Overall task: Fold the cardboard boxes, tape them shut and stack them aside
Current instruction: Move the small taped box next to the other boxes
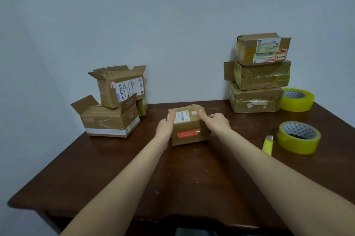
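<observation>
A small closed cardboard box (189,132) with a white label on top and a red strip on its front stands in the middle of the dark wooden table (172,178). My left hand (165,126) grips its left side, thumb on the top. My right hand (216,120) grips its right side, thumb on the top edge. At the back right, three taped boxes (259,74) are stacked against the wall. At the back left, an open box (123,87) sits on another open box (109,120).
Two rolls of yellow tape lie at the right, one by the stack (296,99) and one nearer (298,136). A yellow utility knife (267,145) lies beside the nearer roll. A small taped box (142,107) is partly hidden behind the open boxes.
</observation>
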### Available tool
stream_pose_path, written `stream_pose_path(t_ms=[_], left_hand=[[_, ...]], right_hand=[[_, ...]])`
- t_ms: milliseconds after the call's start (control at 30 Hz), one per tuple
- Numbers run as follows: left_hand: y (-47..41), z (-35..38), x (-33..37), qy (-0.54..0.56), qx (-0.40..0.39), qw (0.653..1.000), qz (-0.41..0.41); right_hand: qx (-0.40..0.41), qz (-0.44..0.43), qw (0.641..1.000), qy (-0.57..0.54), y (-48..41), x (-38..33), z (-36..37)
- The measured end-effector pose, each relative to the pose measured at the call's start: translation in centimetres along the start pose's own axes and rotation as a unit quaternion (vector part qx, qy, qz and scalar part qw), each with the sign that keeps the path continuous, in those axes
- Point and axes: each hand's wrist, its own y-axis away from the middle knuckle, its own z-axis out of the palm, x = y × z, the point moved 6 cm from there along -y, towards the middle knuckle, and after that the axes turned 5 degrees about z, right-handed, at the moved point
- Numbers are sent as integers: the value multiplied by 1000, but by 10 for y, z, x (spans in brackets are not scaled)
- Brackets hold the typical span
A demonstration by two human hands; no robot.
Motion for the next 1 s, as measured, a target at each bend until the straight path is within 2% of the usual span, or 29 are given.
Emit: stream_pose_path(t_ms=[67,133,267,367,467,600,733,1000], left_hand=[[1,1,-3,-3,10,1000,-4],[-3,-1,1,-10,34,999,33],[-18,-15,19,30,79,993,85],[-43,-31,30,-33,128,984,118],[-77,-41,29,-76,145,979,122],[-116,-43,18,-52,127,985,109],[-148,-36,6,24,98,992,78],[-190,-27,-4,-50,36,997,55]], right_hand=[[18,11,999,30,-2,-3,-2],[36,3,998,52,-4,-5,-2],[54,-28,998,6,-15,-19,9],[77,-46,996,25,-32,-35,22],[89,-62,993,40,-58,-50,40],[92,-77,991,51,-95,-68,66],[83,-62,995,7,-129,-72,89],[11,-53,996,73,-168,-66,123]])
